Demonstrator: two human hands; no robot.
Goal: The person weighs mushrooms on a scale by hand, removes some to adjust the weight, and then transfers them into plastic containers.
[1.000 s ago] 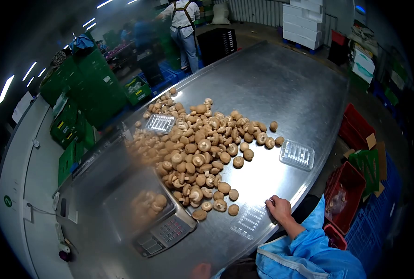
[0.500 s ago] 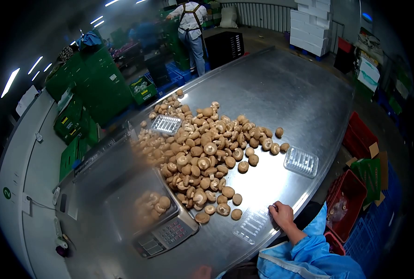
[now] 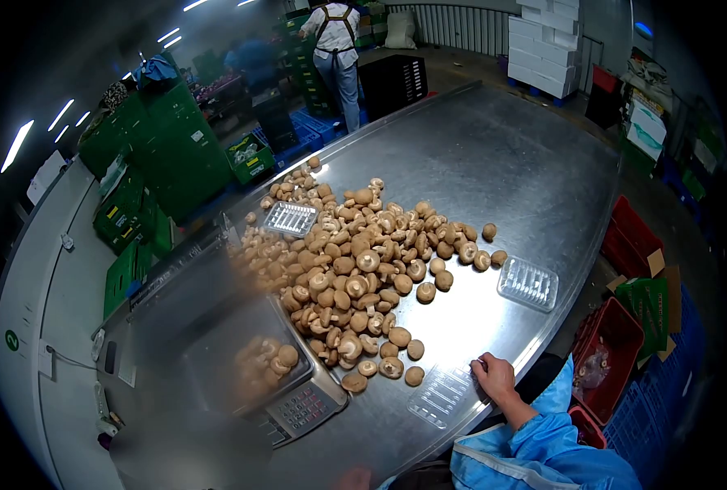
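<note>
Currently, your right hand (image 3: 496, 378) rests, fingers loosely curled, at one corner of a clear, rectangular plastic tray (image 3: 440, 397) on the silvery metal table (image 3: 510, 151); I cannot tell whether it pinches the rim.

The room is dim overall, lit by white strip lights (image 3: 17, 145) that burn out to plain white at upper left. A strong patch of glare whitens part of the metal table (image 3: 526, 155), between the mushrooms (image 3: 363, 261) and the right-hand edge, and the clear tray (image 3: 528, 284) there catches small glints. A milky smear veils the lower left, softening the mushrooms on the scale (image 3: 302, 408); the right hand (image 3: 498, 378) is fairly crisp. Wide-angle distortion bows the table's edges and the white panel (image 3: 33, 286), and the corners fall to black. Background crates (image 3: 155, 147) look dark.
</note>
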